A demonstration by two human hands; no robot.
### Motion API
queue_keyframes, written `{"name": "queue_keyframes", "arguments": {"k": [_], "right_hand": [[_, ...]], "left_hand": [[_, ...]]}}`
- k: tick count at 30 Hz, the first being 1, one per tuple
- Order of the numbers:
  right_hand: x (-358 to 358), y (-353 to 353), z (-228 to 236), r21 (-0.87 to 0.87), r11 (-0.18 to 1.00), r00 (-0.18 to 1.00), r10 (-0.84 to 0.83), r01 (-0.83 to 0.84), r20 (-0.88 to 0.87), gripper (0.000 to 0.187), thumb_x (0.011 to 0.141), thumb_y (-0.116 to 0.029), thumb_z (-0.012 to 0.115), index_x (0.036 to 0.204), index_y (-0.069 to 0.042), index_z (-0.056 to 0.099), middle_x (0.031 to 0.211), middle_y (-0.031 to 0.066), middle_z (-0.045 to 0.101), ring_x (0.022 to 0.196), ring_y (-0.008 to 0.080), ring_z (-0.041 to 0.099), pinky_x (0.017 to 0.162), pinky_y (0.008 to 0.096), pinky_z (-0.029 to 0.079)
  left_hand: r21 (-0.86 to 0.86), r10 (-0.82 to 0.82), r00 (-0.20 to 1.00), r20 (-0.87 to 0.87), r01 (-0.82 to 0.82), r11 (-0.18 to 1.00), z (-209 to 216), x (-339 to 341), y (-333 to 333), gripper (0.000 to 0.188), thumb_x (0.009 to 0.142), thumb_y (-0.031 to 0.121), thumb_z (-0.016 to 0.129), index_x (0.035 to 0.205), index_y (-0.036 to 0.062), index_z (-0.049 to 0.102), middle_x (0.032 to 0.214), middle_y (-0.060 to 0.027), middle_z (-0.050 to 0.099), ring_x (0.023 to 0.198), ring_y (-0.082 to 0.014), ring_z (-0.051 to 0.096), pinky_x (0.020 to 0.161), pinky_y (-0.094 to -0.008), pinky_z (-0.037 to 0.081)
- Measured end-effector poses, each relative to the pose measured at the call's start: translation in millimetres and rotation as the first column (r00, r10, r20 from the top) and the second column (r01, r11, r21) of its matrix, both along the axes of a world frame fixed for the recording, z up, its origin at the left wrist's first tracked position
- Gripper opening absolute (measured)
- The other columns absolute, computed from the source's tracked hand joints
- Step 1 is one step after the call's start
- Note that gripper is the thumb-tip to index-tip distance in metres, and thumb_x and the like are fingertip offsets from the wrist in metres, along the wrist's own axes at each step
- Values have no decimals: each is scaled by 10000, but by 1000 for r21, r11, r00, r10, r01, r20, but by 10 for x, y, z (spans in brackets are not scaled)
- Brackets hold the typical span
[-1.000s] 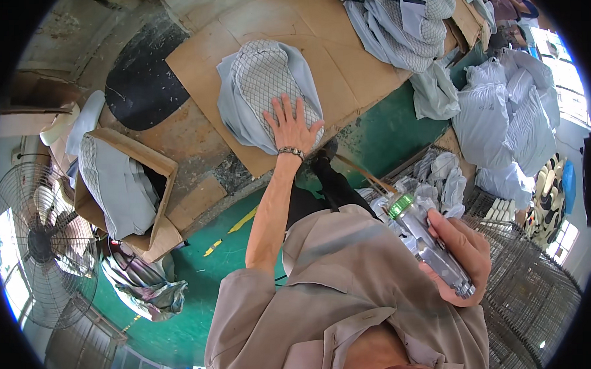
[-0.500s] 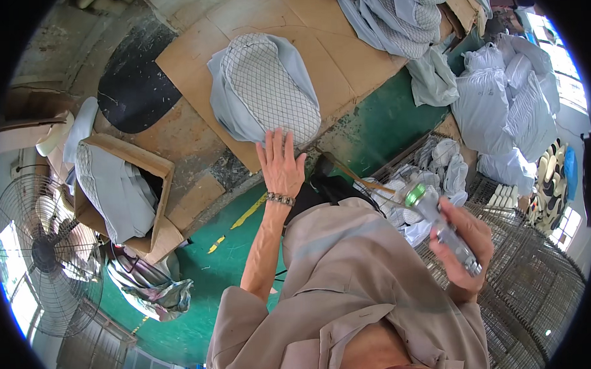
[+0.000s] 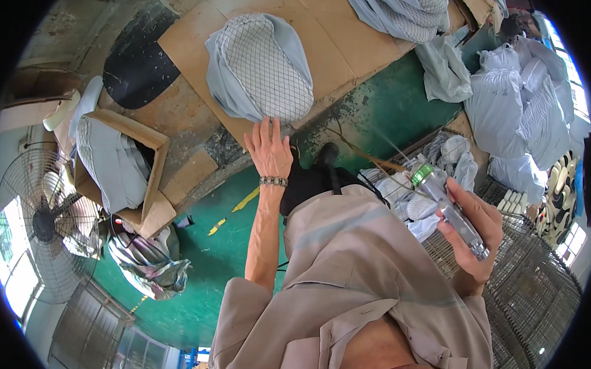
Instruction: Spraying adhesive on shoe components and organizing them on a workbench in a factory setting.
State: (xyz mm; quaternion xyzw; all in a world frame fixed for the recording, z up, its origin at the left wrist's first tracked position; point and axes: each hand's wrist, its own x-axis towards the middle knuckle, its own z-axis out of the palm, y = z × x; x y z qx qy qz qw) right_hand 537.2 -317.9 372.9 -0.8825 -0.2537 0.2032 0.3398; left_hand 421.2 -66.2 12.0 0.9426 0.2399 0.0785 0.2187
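A rounded white pad with a dark diamond pattern and a loose grey-blue fabric border lies on flat brown cardboard. My left hand is open, its fingers stretched forward and their tips at the pad's near edge. A beaded bracelet circles that wrist. Out to the right, my right hand is closed around a silver hand tool with a green ring, held at a slant away from the pad. From the tool's front a thin pale streak runs up and left; whether it is spray or a nozzle is unclear.
Several similar fabric pieces are heaped at the far right of the cardboard. Stuffed white bags stand at right, above wire racks. An opened carton holds grey pieces at left, near a large fan.
The whole view has shifted a little. My left hand has drawn back slightly toward the pad's near edge. The pale streak at the tool's front now shows; the right hand keeps its grip.
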Motion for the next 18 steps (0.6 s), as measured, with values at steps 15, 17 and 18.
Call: {"name": "queue_keyframes", "arguments": {"k": [15,17,18], "right_hand": [[-17,-690,-30,36,984,985,174,-174,-19,562,767,-166,800,1252,78,654,840,135,695,759,210,681,690,302,506],[-63,-749,-70,51,996,997,76,-75,-31,560,757,-163,802,1243,76,660,836,139,691,750,217,679,689,302,505],[-86,-779,-71,60,998,999,-21,24,-41,558,746,-160,804,1234,75,667,832,142,687,741,225,677,689,303,504]], "left_hand": [[-11,174,982,71,-174,985,-262,-280,-277,440,824,152,710,1251,82,631,1319,-130,596,1257,-349,532,1074,-535,397],[-99,207,978,14,-204,974,-358,-397,-297,374,841,158,704,1201,67,658,1251,-140,631,1200,-357,563,1027,-500,430],[-188,234,971,-44,-238,953,-411,-453,-324,314,858,163,698,1151,52,684,1184,-150,667,1143,-365,595,981,-464,464]]}}
